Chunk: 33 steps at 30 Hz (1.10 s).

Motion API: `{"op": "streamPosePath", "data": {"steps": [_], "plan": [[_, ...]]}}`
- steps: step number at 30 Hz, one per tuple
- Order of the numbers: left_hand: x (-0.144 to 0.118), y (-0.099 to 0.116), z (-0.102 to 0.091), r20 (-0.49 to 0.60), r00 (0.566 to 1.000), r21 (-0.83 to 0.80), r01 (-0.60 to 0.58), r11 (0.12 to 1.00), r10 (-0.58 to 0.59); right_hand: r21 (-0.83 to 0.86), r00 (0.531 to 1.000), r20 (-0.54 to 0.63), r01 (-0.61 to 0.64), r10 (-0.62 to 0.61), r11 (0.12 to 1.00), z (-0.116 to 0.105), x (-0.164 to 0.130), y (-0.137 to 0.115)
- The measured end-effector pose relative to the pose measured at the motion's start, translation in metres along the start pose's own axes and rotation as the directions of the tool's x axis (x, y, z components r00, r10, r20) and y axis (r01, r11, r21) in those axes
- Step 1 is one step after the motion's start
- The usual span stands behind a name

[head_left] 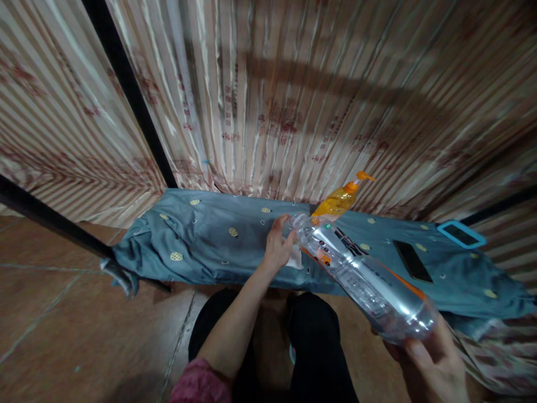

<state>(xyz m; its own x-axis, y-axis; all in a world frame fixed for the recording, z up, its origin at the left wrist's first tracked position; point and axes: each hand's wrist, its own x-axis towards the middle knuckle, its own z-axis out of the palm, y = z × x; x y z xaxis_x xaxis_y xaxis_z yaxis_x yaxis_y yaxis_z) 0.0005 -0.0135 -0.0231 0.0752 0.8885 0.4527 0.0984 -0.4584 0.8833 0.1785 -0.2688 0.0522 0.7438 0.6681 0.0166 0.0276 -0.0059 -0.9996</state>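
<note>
A large clear plastic bottle (356,268) with a silver and orange label is held at a slant over the cloth-covered surface. Its neck points to the left, where the fingers of my left hand (277,246) close around it; whether a cap is there I cannot tell. Around the bottle's base, at the lower right, my right hand (436,358) is wrapped. Just behind the neck stands a pump bottle (335,202) of yellow liquid with an orange pump head. Something white and flat, like paper or cloth (296,258), shows beneath my left hand.
A grey-blue cloth with pineapple prints (210,235) covers the low surface. On its right lie a dark phone (412,261) and a light-blue framed object with a dark centre (461,234). Striped curtain (285,112) hangs behind, with dark poles (130,89) at the left.
</note>
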Motion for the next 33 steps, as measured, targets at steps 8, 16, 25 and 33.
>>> {"op": "streamPosePath", "data": {"steps": [8,16,25,33], "plan": [[0.000,-0.001,0.001,-0.006,1.000,-0.003,-0.014,1.000,0.014,-0.017,1.000,-0.004,0.019,-0.019,1.000,0.000,0.001,0.002],[0.000,-0.002,0.002,-0.018,1.000,0.008,-0.017,1.000,0.017,0.028,1.000,0.017,0.024,-0.024,0.999,-0.003,0.004,0.006],[0.001,-0.003,0.001,-0.016,1.000,0.018,-0.009,1.000,0.009,0.040,1.000,-0.010,0.000,0.000,0.999,-0.016,0.018,0.020],[0.003,-0.005,0.003,-0.017,0.999,0.026,-0.050,0.998,0.051,0.041,0.996,0.048,0.072,-0.073,0.997,-0.005,0.004,0.011]]}}
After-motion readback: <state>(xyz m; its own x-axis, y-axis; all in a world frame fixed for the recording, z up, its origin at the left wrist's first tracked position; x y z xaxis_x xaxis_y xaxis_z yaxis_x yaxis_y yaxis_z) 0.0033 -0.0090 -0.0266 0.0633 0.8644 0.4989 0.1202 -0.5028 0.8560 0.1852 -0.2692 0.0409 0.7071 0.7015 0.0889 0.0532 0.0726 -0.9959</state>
